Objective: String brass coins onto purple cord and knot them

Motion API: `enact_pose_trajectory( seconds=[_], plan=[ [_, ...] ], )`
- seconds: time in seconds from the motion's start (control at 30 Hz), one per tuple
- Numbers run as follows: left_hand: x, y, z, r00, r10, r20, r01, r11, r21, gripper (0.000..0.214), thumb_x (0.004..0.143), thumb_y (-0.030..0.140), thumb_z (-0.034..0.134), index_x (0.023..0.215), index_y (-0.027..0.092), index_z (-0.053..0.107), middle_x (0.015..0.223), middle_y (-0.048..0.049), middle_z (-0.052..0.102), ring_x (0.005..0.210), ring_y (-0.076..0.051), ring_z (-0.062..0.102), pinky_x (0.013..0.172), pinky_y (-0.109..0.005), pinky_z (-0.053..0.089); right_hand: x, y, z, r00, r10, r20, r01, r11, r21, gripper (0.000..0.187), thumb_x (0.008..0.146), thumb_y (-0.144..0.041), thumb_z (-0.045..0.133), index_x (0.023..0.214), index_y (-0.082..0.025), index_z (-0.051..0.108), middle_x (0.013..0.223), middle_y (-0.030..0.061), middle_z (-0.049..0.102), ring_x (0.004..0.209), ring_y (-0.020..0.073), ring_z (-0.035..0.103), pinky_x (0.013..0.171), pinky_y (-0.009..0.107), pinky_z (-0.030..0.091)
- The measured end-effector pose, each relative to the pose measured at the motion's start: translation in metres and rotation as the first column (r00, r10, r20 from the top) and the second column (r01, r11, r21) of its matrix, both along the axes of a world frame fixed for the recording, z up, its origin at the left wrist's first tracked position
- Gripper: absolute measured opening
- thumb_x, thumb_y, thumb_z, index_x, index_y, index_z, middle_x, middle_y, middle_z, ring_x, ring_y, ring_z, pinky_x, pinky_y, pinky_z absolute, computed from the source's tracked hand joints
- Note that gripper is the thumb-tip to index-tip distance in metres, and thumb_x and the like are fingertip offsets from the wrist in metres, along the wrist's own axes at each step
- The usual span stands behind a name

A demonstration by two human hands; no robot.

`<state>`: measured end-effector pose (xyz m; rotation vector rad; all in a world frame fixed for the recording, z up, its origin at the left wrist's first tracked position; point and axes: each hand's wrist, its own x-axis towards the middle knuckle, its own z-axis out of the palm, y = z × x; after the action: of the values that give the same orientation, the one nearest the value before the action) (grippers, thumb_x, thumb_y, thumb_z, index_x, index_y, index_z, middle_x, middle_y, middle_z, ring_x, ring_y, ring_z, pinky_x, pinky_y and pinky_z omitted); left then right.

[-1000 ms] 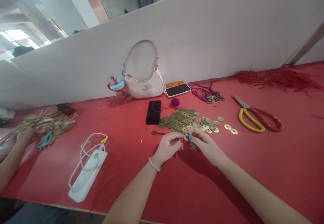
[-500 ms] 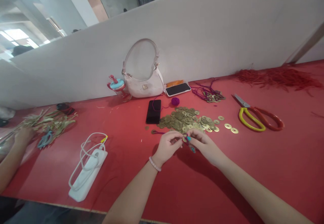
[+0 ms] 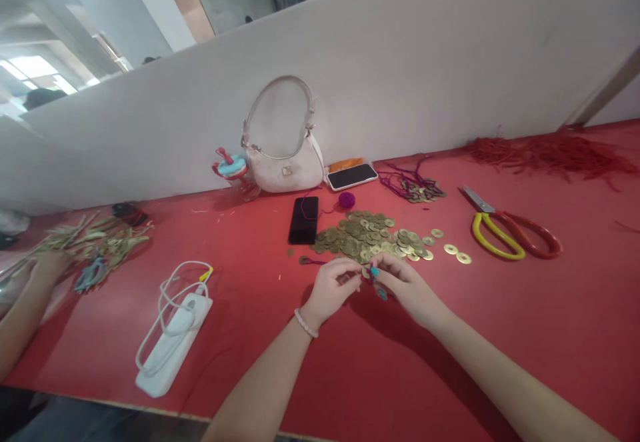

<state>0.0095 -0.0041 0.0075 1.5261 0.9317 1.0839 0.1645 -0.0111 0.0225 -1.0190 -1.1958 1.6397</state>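
Note:
My left hand [image 3: 334, 290] and my right hand [image 3: 404, 289] meet just in front of a heap of brass-coloured coins with holes [image 3: 365, 232]. Between their fingertips runs a short piece of purple cord [image 3: 371, 274]; both hands are closed on it in a pinch. A coin seems to sit at the cord between the fingers, partly hidden. Left of the heap, another coin [image 3: 303, 260] has purple cord at it. Behind the heap lies a ball of purple yarn [image 3: 347, 200], its thread trailing over a black phone [image 3: 303, 221].
Scissors [image 3: 493, 222] with yellow and red handles lie right. Strung coins [image 3: 423, 191], a white-edged phone [image 3: 352, 176], a handbag [image 3: 286, 167] and a lidded cup [image 3: 234, 170] stand behind. A power strip [image 3: 175, 345] lies left, near another person's hand [image 3: 50, 267]. Red strands [image 3: 550, 155] lie far right.
Hardly anything differs. Both my hands stay at the same spot with the purple cord, with only a slight shift of the right fingers.

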Motion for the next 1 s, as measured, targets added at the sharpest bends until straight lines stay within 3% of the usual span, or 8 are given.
enact_pose_trajectory(
  seconds=[0.53,0.77,1.0],
  plan=[
    [-0.0006,0.0008,-0.0027,0.988,0.089,-0.124,-0.069,0.985,0.157,0.008,0.072,0.012,0.055,0.075,0.013,0.062,0.075,-0.0046,0.058,0.067,-0.013,0.053,0.059,-0.022,0.044,0.0002,0.0,0.0003,0.999,0.015,-0.049,-0.014,1.0,0.027,0.015,0.075,-0.03,0.057,0.073,-0.02,0.047,0.06,-0.0051,0.047,0.05,0.0073,0.04,0.047,0.021,0.034],
    [-0.0001,0.0015,-0.0003,0.988,0.072,-0.136,-0.054,0.99,0.131,0.008,0.072,0.012,0.054,0.075,0.013,0.062,0.074,-0.0046,0.058,0.064,-0.012,0.053,0.056,-0.021,0.043,0.0003,-0.0003,0.0002,0.999,0.0,-0.042,0.001,1.0,0.026,0.014,0.075,-0.03,0.057,0.073,-0.019,0.048,0.057,-0.0054,0.045,0.05,0.0074,0.04,0.047,0.021,0.034],
    [-0.0007,0.0029,-0.0033,0.977,0.148,-0.153,-0.124,0.98,0.153,0.012,0.069,0.008,0.053,0.075,0.014,0.061,0.074,-0.0036,0.058,0.065,-0.012,0.054,0.059,-0.021,0.044,0.0006,0.0001,0.0008,0.999,-0.017,-0.027,0.017,1.0,0.009,0.017,0.073,-0.032,0.059,0.072,-0.019,0.049,0.061,-0.0041,0.047,0.05,0.0075,0.04,0.047,0.021,0.034]
  ],
)
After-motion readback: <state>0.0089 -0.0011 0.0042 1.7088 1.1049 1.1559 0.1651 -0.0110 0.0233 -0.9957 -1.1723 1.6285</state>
